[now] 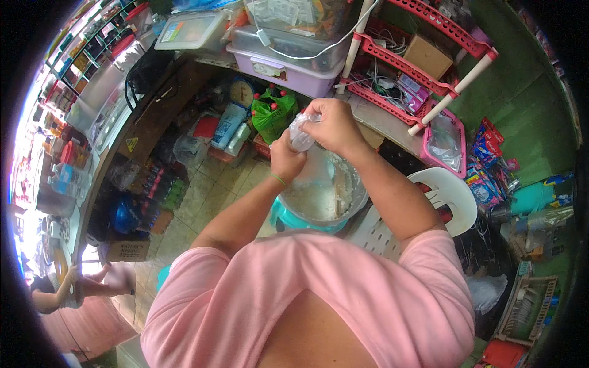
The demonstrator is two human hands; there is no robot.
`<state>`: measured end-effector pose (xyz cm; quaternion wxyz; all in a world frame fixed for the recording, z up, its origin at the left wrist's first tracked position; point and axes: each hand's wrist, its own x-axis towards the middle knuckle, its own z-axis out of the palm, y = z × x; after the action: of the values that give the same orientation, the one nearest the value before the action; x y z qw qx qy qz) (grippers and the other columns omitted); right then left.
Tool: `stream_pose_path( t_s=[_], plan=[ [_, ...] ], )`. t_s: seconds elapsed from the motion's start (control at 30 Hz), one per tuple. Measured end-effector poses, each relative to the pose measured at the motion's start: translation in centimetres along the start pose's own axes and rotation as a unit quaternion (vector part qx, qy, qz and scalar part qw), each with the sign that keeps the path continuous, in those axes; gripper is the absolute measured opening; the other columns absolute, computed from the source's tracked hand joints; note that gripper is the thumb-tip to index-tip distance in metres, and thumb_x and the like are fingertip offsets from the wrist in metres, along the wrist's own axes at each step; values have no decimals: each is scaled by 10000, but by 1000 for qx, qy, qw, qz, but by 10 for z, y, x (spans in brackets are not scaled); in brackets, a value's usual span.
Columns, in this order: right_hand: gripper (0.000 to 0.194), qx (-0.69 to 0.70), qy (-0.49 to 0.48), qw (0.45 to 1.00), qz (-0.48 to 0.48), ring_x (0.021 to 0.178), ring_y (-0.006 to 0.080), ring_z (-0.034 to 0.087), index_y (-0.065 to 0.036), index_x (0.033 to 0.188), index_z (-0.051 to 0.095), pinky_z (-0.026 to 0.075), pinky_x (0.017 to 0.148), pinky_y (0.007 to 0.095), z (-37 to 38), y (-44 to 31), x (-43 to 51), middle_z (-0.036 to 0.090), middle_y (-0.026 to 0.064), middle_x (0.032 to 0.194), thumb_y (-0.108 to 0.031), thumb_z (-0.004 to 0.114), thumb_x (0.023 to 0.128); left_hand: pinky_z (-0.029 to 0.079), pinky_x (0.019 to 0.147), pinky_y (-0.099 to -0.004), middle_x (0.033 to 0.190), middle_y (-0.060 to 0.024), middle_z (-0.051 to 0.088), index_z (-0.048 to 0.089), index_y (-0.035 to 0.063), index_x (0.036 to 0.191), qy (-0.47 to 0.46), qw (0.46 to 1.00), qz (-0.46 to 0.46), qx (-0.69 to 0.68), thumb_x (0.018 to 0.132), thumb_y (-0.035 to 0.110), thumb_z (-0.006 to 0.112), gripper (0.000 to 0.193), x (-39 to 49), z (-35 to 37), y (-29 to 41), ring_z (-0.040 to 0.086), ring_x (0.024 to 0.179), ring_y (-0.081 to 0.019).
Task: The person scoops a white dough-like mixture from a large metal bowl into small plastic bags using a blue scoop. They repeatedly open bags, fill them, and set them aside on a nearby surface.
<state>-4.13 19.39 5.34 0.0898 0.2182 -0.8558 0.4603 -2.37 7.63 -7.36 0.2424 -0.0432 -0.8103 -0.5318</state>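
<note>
My left hand (289,158) grips the gathered neck of a clear plastic bag (302,139) from below. The fingers of my right hand (332,125) pinch the crumpled top of that bag, close to the left hand. The bag's body hangs under my hands, above a round translucent basin (361,204). A whitish powder (306,200) lies in the basin, and what the bag contains is hard to make out. Beneath the basin shows a turquoise plastic support (281,215). My left wrist wears a thin green band.
A white plastic chair (462,202) stands close on the right. Beyond the basin are a green plastic bag (274,112) with red-capped bottles, a lilac storage box (285,73) and a pink shelf rack (409,64). Another person (57,292) is at the lower left, by the counter.
</note>
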Motion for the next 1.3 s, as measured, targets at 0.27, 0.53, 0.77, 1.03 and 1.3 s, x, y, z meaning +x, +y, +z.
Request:
stream_pose_path(
  t_s=[0.27, 0.53, 0.77, 1.03, 1.3],
  plan=[
    [202, 35, -26, 999, -3, 594, 230, 616, -16, 687, 631, 472, 583, 333, 13, 2, 8, 618, 151, 643, -164, 732, 594, 473, 665, -336, 787, -159, 635, 601, 30, 891, -114, 988, -89, -54, 805, 126, 581, 130, 6, -18, -16, 631, 743, -254],
    [119, 128, -22, 991, 33, 590, 79, 542, 6, 791, 639, 457, 552, 251, 32, 14, 19, 616, 44, 669, -70, 679, 709, 455, 658, -291, 757, -73, 611, 584, 50, 872, -95, 988, -78, -97, 853, 119, 537, 86, 8, -29, -20, 574, 699, -148],
    [396, 153, 125, 979, -48, 606, 157, 581, -38, 1012, 603, 480, 601, 299, 14, -21, 29, 614, 58, 736, -124, 677, 633, 447, 665, -298, 767, -81, 600, 562, 47, 850, -33, 985, -136, -103, 833, 123, 514, 91, 2, -29, -39, 566, 724, -157],
    [738, -287, -226, 908, -204, 818, 296, 609, -216, 1342, 359, 499, 675, 413, 22, -31, -27, 539, 120, 1148, -249, 691, 685, 467, 689, -380, 831, -169, 627, 579, 22, 920, -78, 995, 53, 18, 701, 115, 629, 244, 15, -32, -34, 620, 777, -304],
    [272, -377, -250, 882, -133, 778, 288, 639, -170, 862, 660, 489, 647, 432, -4, 33, -2, 653, 83, 766, -419, 603, 769, 483, 693, -363, 836, -144, 629, 600, 38, 959, -224, 948, 166, 156, 677, 145, 700, 318, 26, -59, 17, 611, 773, -303]
  ],
)
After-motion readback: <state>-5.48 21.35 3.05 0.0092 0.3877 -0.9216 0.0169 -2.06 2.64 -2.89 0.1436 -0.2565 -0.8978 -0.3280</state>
